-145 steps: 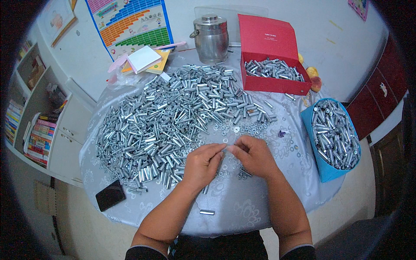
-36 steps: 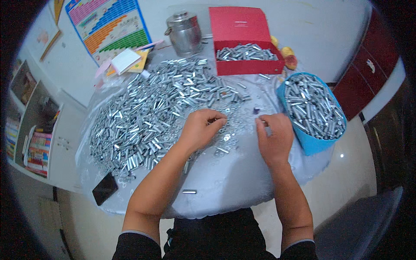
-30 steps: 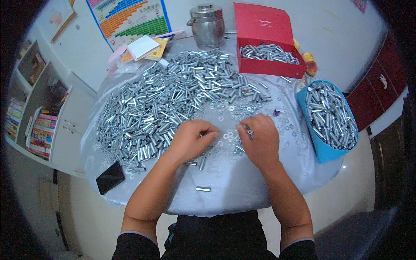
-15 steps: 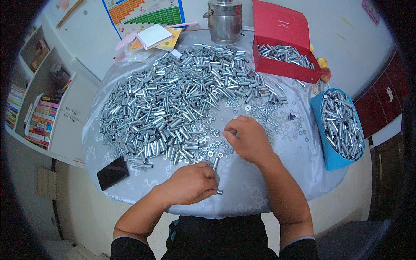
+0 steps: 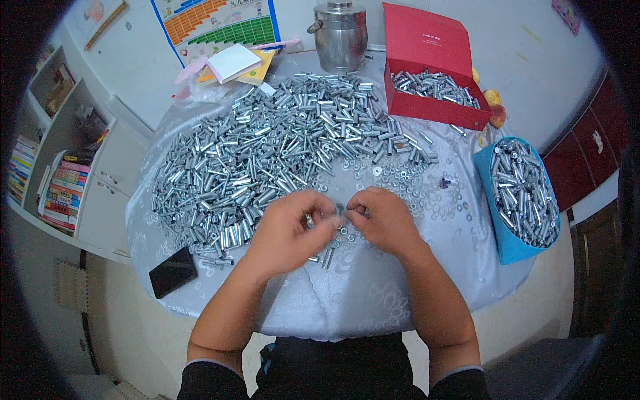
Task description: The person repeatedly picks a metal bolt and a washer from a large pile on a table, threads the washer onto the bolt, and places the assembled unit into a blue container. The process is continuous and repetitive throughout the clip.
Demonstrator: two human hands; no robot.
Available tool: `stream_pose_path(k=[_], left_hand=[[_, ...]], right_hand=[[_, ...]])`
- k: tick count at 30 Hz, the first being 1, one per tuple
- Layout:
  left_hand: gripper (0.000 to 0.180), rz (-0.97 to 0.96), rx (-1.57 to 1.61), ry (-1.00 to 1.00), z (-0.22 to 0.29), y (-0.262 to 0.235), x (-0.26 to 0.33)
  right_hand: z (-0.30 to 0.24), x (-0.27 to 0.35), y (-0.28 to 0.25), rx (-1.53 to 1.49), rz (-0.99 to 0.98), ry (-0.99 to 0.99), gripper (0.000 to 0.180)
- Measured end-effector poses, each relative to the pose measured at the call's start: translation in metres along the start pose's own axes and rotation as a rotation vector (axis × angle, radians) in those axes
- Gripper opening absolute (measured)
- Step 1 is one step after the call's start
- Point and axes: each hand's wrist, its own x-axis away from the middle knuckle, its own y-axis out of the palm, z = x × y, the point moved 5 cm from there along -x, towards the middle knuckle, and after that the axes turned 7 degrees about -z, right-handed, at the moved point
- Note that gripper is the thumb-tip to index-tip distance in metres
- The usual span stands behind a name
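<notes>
A big heap of shiny metal sleeves (image 5: pixel 267 147) covers the far half of a round table with a pale patterned cloth (image 5: pixel 373 293). Loose washers (image 5: pixel 400 177) lie scattered to the right of the heap. My left hand (image 5: pixel 290 230) and my right hand (image 5: pixel 380 220) meet over the near middle of the table. The left fingers pinch a small metal sleeve (image 5: pixel 309 220). The right fingertips close on a small metal piece at the sleeve's end; what it is I cannot make out.
A red box (image 5: pixel 433 73) with finished pieces stands at the back right, a blue tub (image 5: pixel 523 197) full of metal parts at the right edge. A steel pot (image 5: pixel 341 33) and papers (image 5: pixel 233 63) sit at the back. A black phone (image 5: pixel 173 272) lies front left. Shelves with books are left.
My left hand, which was at the table's near edge half a second ago, has come up to meet the right hand at the centre. Before that, the right hand reached toward the blue tub.
</notes>
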Motion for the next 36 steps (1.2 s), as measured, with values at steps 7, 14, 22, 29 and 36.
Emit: stream_pose_path(k=[7, 14, 22, 29, 36], left_hand=[[0.01, 0.438, 0.512, -0.081, -0.054, -0.001, -0.013], [0.027, 0.52, 0.476, -0.072, -0.078, 0.004, -0.013], [0.032, 0.452, 0.634, -0.026, -0.077, 0.009, -0.017], [0.036, 0.336, 0.687, -0.09, -0.072, 0.022, -0.018], [0.041, 0.159, 1.057, -0.239, -0.062, 0.038, -0.024]], right_hand=[[-0.014, -0.013, -0.001, 0.042, 0.012, -0.053, 0.016], [0.0, -0.056, 0.018, 0.131, 0.206, -0.004, 0.021], [0.016, -0.083, 0.031, 0.226, 0.083, 0.15, 0.021], [0.036, -0.024, -0.004, -1.109, 0.125, 0.376, 0.02], [0.026, -0.006, -0.019, -1.455, 0.231, 0.206, 0.043]])
